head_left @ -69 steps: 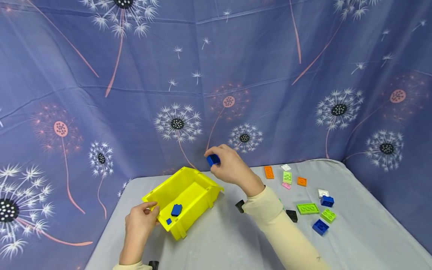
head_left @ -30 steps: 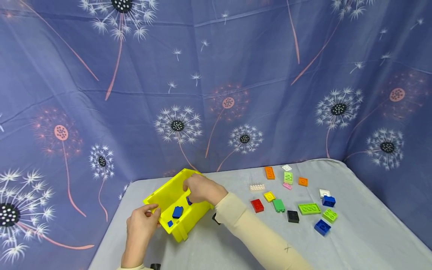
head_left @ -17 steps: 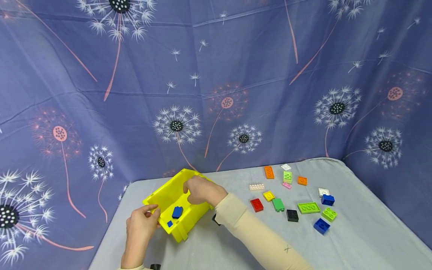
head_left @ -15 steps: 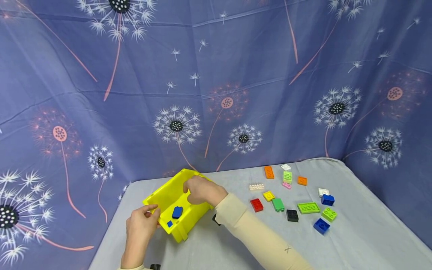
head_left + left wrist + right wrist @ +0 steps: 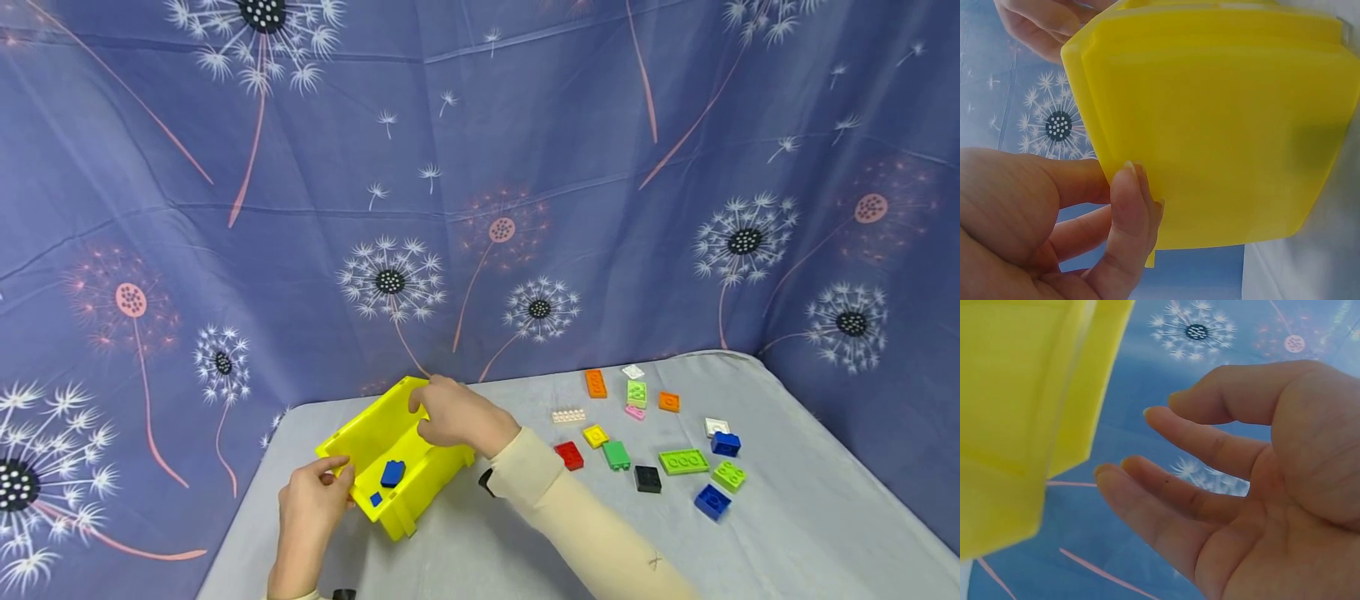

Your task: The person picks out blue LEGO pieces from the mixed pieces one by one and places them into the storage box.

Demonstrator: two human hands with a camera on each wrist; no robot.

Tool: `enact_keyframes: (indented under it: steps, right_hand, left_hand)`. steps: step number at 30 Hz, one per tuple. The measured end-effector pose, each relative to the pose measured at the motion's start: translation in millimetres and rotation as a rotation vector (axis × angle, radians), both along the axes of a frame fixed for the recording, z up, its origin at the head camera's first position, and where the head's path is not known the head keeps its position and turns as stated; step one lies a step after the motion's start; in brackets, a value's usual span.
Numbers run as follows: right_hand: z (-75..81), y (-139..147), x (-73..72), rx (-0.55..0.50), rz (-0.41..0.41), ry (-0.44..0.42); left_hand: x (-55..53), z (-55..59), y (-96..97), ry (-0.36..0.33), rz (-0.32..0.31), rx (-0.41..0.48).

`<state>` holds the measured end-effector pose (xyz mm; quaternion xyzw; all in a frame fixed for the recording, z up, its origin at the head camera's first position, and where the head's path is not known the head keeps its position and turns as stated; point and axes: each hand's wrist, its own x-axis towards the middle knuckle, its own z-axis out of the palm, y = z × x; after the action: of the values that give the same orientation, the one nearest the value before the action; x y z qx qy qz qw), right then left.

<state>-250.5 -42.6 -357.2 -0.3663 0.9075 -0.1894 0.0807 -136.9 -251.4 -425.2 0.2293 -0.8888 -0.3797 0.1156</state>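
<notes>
My left hand (image 5: 309,510) pinches the near left rim of a yellow plastic bin (image 5: 366,435), thumb and fingers on either side of the wall, as the left wrist view also shows. Inside the bin lie a blue toy brick (image 5: 392,473) and a smaller blue square (image 5: 377,499). Over the bin's far right end hovers my right hand (image 5: 467,417). In the right wrist view the right hand (image 5: 1235,469) has its fingers apart and holds nothing, beside the bin's wall. Part of the bin's floor is hidden behind this hand.
Loose toy bricks lie on the grey cloth right of the bin: red (image 5: 569,455), green (image 5: 617,455), black (image 5: 648,479), lime (image 5: 683,462), blue (image 5: 712,502), orange (image 5: 596,383) and several more. A patterned blue curtain (image 5: 637,275) hangs behind the table.
My right hand has carried a blue brick down into the bin and let go of it, then risen slightly to the right. That brick is now out of sight. My left hand keeps its place.
</notes>
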Motion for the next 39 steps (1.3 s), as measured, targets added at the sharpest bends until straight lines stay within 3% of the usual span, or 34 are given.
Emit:
enact_keyframes:
  steps: [7, 19, 30, 39]
  right_hand:
    - [12.2, 30, 7.5, -0.105, -0.064, 0.059]
    - [24.2, 104, 9.7, -0.270, -0.269, 0.154]
    - [13.7, 195, 1.3, -0.257, -0.442, 0.180]
    - [-9.9, 270, -11.5, -0.137, -0.586, 0.118]
  left_hand:
    - [0.5, 0.4, 0.8, -0.005, 0.001, -0.004]
    - [0.0, 1.0, -0.1, -0.013, -0.003, 0.004]
    - [-0.9, 0.6, 0.4, -0.036, -0.018, 0.005]
    - [1.3, 2.0, 0.7, -0.040, -0.010, -0.009]
